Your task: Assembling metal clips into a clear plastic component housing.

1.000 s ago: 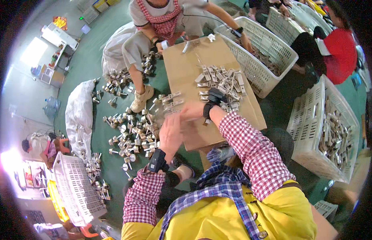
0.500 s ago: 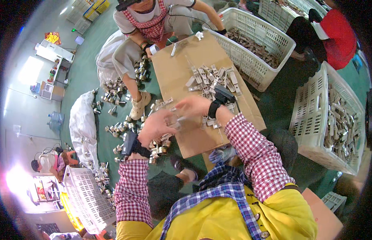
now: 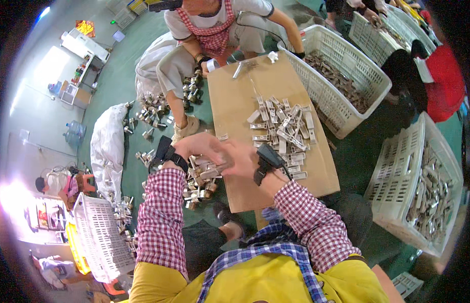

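Note:
My left hand (image 3: 200, 146) and my right hand (image 3: 241, 158) meet over the left edge of a brown cardboard sheet (image 3: 237, 193). Both have bent fingers, close together and partly smeared by motion. A flat silvery metal bracket (image 3: 210, 172) shows just under them, with my left fingers closed about it. My right fingertips overlap that spot, and what they grip is hidden. On the cardboard, right of my hands, lies a loose heap of similar metal brackets (image 3: 290, 123). Below my left hand, metal fittings with round brass-coloured ends (image 3: 194, 194) are piled on the floor.
A co-worker (image 3: 209, 30) sits across the cardboard, one hand holding a white roll (image 3: 212, 65). White crates of metal parts (image 3: 341, 83) (image 3: 417, 187) stand at the right. A white sack (image 3: 107, 151) and a perforated crate (image 3: 101, 242) lie left. Another person in red (image 3: 439, 81) is far right.
My hands have come closer together, with the right moving left and down against the left. The view has shifted, so the cardboard and crates appear further right and lower.

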The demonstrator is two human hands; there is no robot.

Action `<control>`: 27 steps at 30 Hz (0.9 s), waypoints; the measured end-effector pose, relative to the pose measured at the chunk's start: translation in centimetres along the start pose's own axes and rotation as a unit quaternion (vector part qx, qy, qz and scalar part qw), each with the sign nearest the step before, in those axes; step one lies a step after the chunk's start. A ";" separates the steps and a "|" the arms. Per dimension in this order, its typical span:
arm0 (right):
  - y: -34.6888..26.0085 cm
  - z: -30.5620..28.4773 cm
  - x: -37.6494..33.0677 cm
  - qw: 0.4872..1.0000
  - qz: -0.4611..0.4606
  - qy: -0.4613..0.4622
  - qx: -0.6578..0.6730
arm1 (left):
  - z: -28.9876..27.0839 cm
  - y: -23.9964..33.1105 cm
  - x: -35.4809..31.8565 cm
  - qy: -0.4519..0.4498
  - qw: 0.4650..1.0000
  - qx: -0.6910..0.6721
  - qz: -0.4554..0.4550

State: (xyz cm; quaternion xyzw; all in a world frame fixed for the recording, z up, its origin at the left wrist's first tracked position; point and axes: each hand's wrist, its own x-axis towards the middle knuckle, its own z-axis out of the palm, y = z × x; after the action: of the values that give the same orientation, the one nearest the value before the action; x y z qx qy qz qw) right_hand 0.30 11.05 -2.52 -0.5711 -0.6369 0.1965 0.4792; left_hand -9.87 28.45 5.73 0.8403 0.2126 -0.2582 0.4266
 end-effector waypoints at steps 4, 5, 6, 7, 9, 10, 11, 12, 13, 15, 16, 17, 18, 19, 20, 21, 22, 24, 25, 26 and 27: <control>1.0 0.2 1.0 1.000 0.008 -0.005 0.023 | -0.4 -1.1 0.7 -0.031 0.998 0.047 -0.032; 1.2 0.3 1.3 0.999 0.000 -0.002 0.048 | -0.2 -1.7 0.4 -0.006 1.000 0.000 -0.007; 1.4 0.0 1.3 0.999 0.003 -0.003 0.046 | 0.2 -0.9 0.2 -0.008 1.000 -0.003 -0.005; 1.3 -0.5 1.4 0.998 0.045 -0.025 0.030 | 0.6 1.1 -0.9 0.076 0.996 0.052 -0.005; 1.7 -0.8 2.0 0.995 0.087 -0.045 0.015 | 2.4 4.6 -2.9 0.258 0.951 0.165 -0.039; 2.5 -0.8 2.4 0.995 0.079 -0.068 0.000 | 3.5 5.2 -3.4 0.253 0.953 0.166 -0.036; 3.3 -0.8 2.5 0.993 0.072 -0.091 -0.015 | 4.6 5.6 -3.7 0.270 0.939 0.211 0.006; 3.3 -0.5 2.9 0.994 0.072 -0.088 -0.010 | 5.6 5.7 -4.5 0.289 0.921 0.258 0.043; 3.3 -0.4 3.2 0.993 0.072 -0.087 -0.040 | 7.1 5.5 -4.7 0.284 0.922 0.261 0.043; 3.1 -0.4 3.8 0.992 0.073 -0.084 -0.066 | 9.8 4.4 -4.4 0.362 0.852 0.377 0.019; 2.6 -0.6 4.4 0.987 0.104 -0.113 -0.056 | 10.0 3.8 -4.1 0.359 0.852 0.381 0.017; 2.3 -0.8 4.8 0.980 0.134 -0.142 -0.045 | 10.3 3.1 -3.7 0.386 0.845 0.370 0.023; 2.5 -0.6 5.1 0.980 0.134 -0.138 -0.042 | 10.4 2.4 -3.1 0.413 0.837 0.358 0.031; 3.0 -0.3 5.1 0.987 0.128 -0.101 -0.010 | 10.4 2.0 -2.2 0.455 0.812 0.360 0.068; 3.5 0.0 5.0 0.990 0.121 -0.062 0.021 | 10.3 1.5 -1.6 0.450 0.813 0.362 0.071; 3.7 -0.1 5.2 0.987 0.138 -0.075 0.026 | 9.8 1.5 -1.1 0.454 0.812 0.359 0.078; 4.0 -0.3 5.1 0.987 0.140 -0.070 0.029 | 9.6 1.6 -0.9 0.457 0.810 0.356 0.085; 4.5 -1.4 4.4 0.990 0.095 -0.095 0.035 | 9.3 2.1 -0.7 0.450 0.823 0.336 0.082; 3.9 -2.4 4.6 0.990 0.099 -0.089 0.038 | 9.2 2.2 -0.5 0.446 0.835 0.312 0.077; 3.5 -3.6 4.8 0.990 0.139 -0.023 0.002 | 9.0 2.0 -0.3 0.440 0.837 0.315 0.080; 2.8 -5.1 4.9 0.982 0.179 0.044 -0.035 | 8.5 2.0 -0.4 0.440 0.838 0.310 0.087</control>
State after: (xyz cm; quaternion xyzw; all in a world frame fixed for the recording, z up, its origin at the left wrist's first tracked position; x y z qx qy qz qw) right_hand 6.62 14.81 -0.50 -0.7006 -0.5088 0.2313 0.4437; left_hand -11.17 20.26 2.87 0.9687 0.2129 0.1247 0.0256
